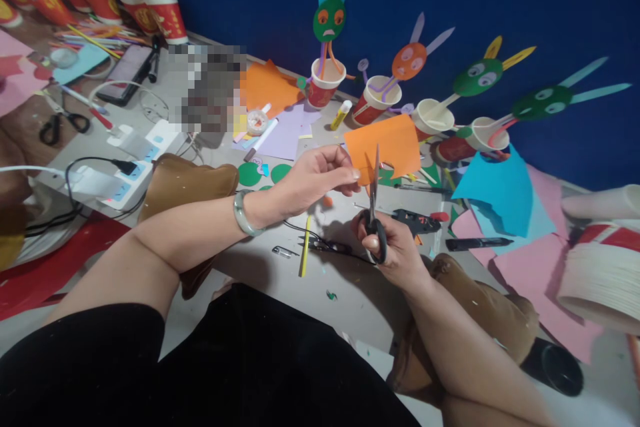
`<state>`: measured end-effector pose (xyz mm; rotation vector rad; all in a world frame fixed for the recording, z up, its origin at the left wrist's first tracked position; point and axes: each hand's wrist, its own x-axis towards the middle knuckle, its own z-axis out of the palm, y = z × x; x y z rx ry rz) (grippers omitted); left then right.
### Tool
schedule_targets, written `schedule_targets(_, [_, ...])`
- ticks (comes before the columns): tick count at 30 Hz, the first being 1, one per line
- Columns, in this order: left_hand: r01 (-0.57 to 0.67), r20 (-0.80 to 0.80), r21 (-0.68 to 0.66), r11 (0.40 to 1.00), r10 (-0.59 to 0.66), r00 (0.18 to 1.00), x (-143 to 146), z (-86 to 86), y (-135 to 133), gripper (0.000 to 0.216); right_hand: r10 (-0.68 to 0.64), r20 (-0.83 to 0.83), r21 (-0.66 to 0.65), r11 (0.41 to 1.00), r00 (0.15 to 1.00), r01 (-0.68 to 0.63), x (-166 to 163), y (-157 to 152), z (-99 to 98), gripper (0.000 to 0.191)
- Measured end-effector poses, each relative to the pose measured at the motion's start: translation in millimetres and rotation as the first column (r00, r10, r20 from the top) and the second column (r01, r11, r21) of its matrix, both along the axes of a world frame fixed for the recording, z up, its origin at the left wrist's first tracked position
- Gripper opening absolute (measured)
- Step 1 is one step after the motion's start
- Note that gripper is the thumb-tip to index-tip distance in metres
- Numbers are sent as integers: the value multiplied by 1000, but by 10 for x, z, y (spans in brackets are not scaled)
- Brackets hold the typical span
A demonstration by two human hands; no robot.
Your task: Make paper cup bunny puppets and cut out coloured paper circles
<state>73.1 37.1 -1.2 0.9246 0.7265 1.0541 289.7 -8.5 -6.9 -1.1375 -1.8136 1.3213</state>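
My left hand (323,177), with a pale bangle on its wrist, pinches the lower left edge of an orange paper sheet (387,143). Curved notches mark the sheet's lower edge. In my right hand (395,247) are black-handled scissors (374,203), blades pointing up and slightly apart against the paper. Green paper circles (250,174) lie left of my left hand. Below the hands rests a yellow stick (305,247). Just right of the scissors lies a black glue gun (417,220).
Several cups with paper animal faces, among them a green one (329,19), stand along the blue wall. A power strip (145,167) and other scissors (63,120) are at left. Blue paper (500,193), a black marker (477,243) and stacked paper cups (600,280) are at right.
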Motion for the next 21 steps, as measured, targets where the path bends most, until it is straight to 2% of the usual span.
schedule_targets(8, [-4,40,47,999,2,999,-8,13,-3,29,4,-4,-6,1000,1000,-4,9,-10,1,61])
schedule_targets(15, [4,4,42,999,-4,1000,-19,31,-8,29,0,6,-11,1000,1000,0,18,-15,12,56])
schedule_targets(21, [-1,2,89,996,1,1000,-32,25,-2,30,3,5,-21,1000,1000,-3,19,-19,3,55])
